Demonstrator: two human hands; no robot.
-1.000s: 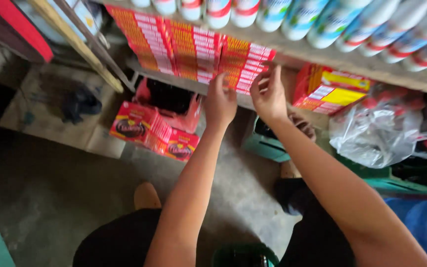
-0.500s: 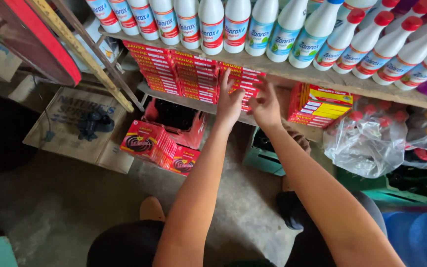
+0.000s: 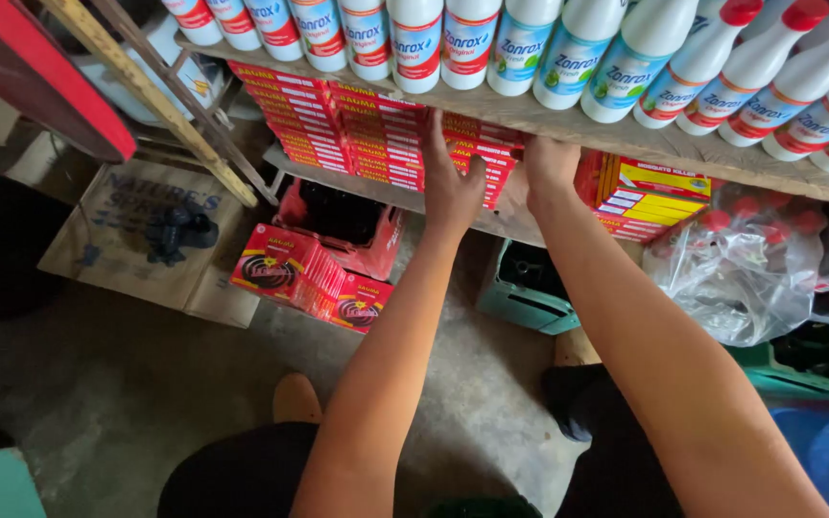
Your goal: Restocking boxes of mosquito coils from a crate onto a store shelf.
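Note:
Flat red boxes are stacked in several piles on a low wooden shelf. My left hand presses against the left side of the rightmost pile of red boxes, fingers reaching up under the upper shelf. My right hand holds the right side of the same pile, so both hands clasp it between them. A stack of red and yellow boxes lies just right of my right hand.
White bottles line the upper wooden shelf. On the floor lie loose red boxes, a red crate, a green crate and flattened cardboard. A clear plastic bag sits at right; a wooden pole leans at left.
The view has tilted down and closer; both hands have moved deeper under the upper shelf and closed in on the rightmost pile of red boxes.

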